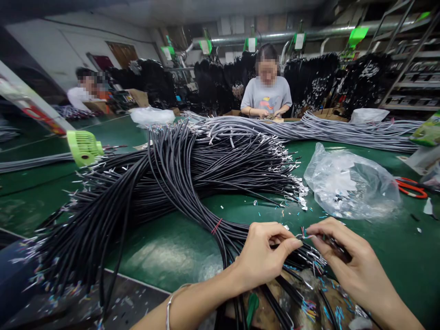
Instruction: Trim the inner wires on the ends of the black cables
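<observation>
My left hand point(263, 252) is closed, thumb and forefinger pinching the stripped end of a black cable. Thin coloured wires point(303, 236) fan out just past those fingertips. From the other side my right hand point(354, 263) pinches at the same wires with thumb and forefinger. Something dark shows under its curled fingers, too hidden to name. A bunch of black cables point(192, 197), bound by a red tie point(216, 226), runs beneath my left hand. Below both hands lie more cable ends with bared coloured wires point(309, 309), and a green handle point(252, 308) sticks up beside them.
A large pile of black cables point(137, 201) covers the table's left and middle. Grey cables point(330, 130) lie behind it. To the right are a clear plastic bag point(354, 188) of scraps and orange-handled scissors point(410, 187). A green fan point(85, 147) stands left. Two people sit farther back.
</observation>
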A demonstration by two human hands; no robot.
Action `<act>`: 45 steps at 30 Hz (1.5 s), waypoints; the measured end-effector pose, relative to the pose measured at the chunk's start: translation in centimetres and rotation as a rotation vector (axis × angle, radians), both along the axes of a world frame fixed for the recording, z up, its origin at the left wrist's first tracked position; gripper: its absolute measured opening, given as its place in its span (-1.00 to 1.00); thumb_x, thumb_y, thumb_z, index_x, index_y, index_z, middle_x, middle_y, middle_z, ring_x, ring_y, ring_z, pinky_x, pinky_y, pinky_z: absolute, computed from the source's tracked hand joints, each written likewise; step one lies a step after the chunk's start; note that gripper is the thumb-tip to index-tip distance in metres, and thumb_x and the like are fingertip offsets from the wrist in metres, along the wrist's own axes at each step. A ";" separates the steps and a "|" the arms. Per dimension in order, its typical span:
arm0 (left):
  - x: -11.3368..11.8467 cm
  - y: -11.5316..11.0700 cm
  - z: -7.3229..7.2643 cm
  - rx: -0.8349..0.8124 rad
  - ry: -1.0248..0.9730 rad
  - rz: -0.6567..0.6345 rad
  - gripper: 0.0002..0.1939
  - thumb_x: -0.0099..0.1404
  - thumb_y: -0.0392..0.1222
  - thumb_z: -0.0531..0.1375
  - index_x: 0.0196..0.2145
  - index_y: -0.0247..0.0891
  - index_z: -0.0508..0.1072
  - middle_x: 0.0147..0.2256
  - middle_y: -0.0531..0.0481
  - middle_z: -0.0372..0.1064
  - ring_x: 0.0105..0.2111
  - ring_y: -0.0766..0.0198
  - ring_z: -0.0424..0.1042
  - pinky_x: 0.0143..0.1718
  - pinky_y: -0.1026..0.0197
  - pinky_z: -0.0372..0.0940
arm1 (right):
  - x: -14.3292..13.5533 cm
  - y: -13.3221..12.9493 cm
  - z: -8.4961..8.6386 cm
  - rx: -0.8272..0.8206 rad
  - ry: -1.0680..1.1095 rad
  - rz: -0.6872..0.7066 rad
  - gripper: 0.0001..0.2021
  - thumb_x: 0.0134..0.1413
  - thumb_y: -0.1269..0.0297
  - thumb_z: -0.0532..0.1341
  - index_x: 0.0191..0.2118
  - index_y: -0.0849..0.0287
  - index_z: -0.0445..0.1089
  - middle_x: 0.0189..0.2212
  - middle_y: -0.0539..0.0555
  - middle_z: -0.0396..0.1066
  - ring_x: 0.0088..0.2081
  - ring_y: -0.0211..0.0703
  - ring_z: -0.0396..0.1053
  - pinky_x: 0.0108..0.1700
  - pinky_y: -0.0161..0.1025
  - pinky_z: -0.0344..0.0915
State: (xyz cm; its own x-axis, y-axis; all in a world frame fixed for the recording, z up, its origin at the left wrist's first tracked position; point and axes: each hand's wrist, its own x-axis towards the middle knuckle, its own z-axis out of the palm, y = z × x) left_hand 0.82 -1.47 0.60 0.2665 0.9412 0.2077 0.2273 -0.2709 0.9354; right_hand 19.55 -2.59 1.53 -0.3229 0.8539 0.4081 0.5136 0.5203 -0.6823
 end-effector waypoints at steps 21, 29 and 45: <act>0.1 -0.1 -0.1 -0.083 -0.089 -0.017 -0.81 0.14 -0.21 0.24 -0.52 -0.41 0.48 -0.57 -0.02 0.39 -0.58 0.40 0.26 -0.55 0.38 0.15 | -0.9 0.1 -0.5 -0.122 -0.041 -0.014 -0.86 0.21 0.28 0.06 -0.32 0.14 0.33 -0.42 0.02 0.35 -0.36 -0.20 0.34 -0.38 -0.33 0.24; -0.3 -0.1 0.6 0.060 0.048 -0.126 -0.73 0.25 -0.29 0.10 -0.54 -0.38 0.49 -0.55 -0.02 0.41 -0.54 0.39 0.28 -0.50 0.37 0.11 | -0.3 0.3 0.3 -0.080 0.091 -0.001 -0.89 0.16 0.31 0.15 -0.34 0.11 0.41 -0.42 0.00 0.38 -0.38 -0.24 0.35 -0.36 -0.35 0.26; -1.0 0.1 1.0 0.207 0.164 -0.295 -0.71 0.27 -0.40 0.00 -0.57 -0.36 0.37 -0.56 0.03 0.32 -0.54 0.41 0.25 -0.44 0.39 0.11 | -0.1 0.2 0.5 -0.148 0.087 0.101 -0.87 0.15 0.28 0.17 -0.37 0.12 0.45 -0.47 0.02 0.40 -0.43 -0.23 0.36 -0.41 -0.33 0.25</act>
